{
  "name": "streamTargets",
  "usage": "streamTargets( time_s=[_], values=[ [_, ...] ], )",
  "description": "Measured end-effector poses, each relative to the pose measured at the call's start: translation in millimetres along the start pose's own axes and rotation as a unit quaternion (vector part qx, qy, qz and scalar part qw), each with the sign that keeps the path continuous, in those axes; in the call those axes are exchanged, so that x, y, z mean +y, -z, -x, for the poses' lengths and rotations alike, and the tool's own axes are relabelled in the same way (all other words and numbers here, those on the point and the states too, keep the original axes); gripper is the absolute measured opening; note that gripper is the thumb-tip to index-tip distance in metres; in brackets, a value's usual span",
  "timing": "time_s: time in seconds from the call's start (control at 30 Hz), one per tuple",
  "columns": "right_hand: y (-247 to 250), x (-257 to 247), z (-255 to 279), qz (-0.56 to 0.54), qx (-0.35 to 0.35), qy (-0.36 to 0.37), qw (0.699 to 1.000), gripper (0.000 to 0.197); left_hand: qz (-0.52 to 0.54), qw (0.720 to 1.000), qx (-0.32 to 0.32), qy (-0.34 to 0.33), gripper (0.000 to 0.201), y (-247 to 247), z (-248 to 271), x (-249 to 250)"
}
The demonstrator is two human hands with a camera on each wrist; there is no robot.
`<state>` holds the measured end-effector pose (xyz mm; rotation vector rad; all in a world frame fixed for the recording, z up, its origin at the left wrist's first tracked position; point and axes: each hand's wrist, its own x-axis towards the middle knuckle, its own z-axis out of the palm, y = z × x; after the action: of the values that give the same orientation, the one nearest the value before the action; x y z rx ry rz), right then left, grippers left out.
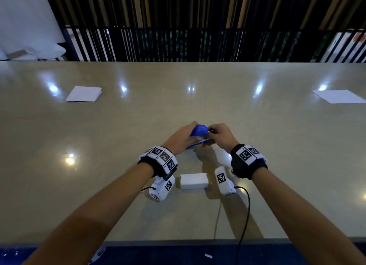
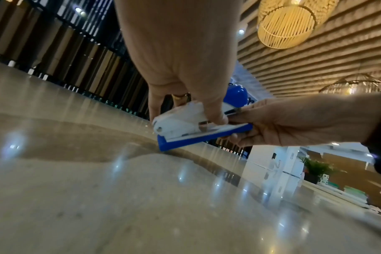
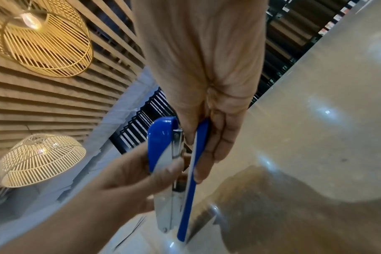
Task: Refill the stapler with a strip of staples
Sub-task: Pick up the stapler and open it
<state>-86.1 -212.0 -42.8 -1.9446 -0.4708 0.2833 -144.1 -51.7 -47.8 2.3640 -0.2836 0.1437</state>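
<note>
We hold the blue-and-white stapler [image 1: 198, 134] in both hands, just above the middle of the bench [image 1: 122, 126]; in the left wrist view its hinge end touches the bench top while the front is lifted. Our left hand [image 1: 182, 139], at nine o'clock of the stapler, curls its fingers and thumb around the white body. Our right hand [image 1: 219, 135], at three o'clock, grips the blue base with a thumb between base and top arm. A small white box [image 1: 194, 181] lies at six o'clock, between our wrists. Two white papers rest at ten [image 1: 84, 94] and two o'clock [image 1: 339, 96].
</note>
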Motion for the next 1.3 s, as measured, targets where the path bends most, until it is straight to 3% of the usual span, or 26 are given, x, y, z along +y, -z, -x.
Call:
streamTargets(
  time_s=[0.17, 0.3, 0.43, 0.57, 0.67, 0.77, 0.87, 1.0, 1.07, 1.17, 1.3],
  values=[
    [-9, -9, -1, -0.015, 0.024, -0.017, 0.999, 0.020, -0.039, 0.999, 0.025, -0.023, 0.027, 1, -4, 1],
    [-10, -8, -1, -0.062, 0.051, -0.041, 0.996, 0.021, 0.018, 0.998, 0.064, -0.019, 0.027, 4, -2, -1],
    [-2, 13, 4, -0.178, 0.115, -0.112, 0.971, 0.028, 0.181, 0.968, 0.172, 0.009, 0.014, 19, -4, -2],
    [2, 16, 3, -0.190, 0.133, -0.103, 0.967, 0.026, 0.200, 0.959, 0.202, 0.001, 0.009, 16, -1, -6],
    [10, 18, 0, -0.198, 0.146, -0.085, 0.965, 0.024, 0.235, 0.936, 0.260, 0.021, 0.002, 16, -1, -9],
    [19, 20, -1, -0.215, 0.158, -0.078, 0.961, 0.026, 0.251, 0.917, 0.306, 0.053, 0.016, 21, -6, -20],
    [23, 20, 0, -0.228, 0.156, -0.078, 0.958, 0.027, 0.286, 0.904, 0.310, 0.072, 0.025, 25, -8, -27],
    [27, 18, -2, -0.277, 0.126, -0.079, 0.949, 0.032, 0.418, 0.847, 0.299, 0.134, 0.003, 29, -9, -38],
    [30, 15, -3, -0.269, 0.112, -0.081, 0.953, 0.032, 0.448, 0.839, 0.268, 0.152, 0.001, 31, -10, -42],
    [35, 12, -3, -0.277, 0.098, -0.091, 0.951, 0.028, 0.473, 0.833, 0.241, 0.155, 0.013, 35, -13, -43],
    [40, 12, -2, -0.262, 0.050, -0.119, 0.956, 0.022, 0.535, 0.788, 0.253, 0.170, 0.018, 41, -19, -41]
  ],
)
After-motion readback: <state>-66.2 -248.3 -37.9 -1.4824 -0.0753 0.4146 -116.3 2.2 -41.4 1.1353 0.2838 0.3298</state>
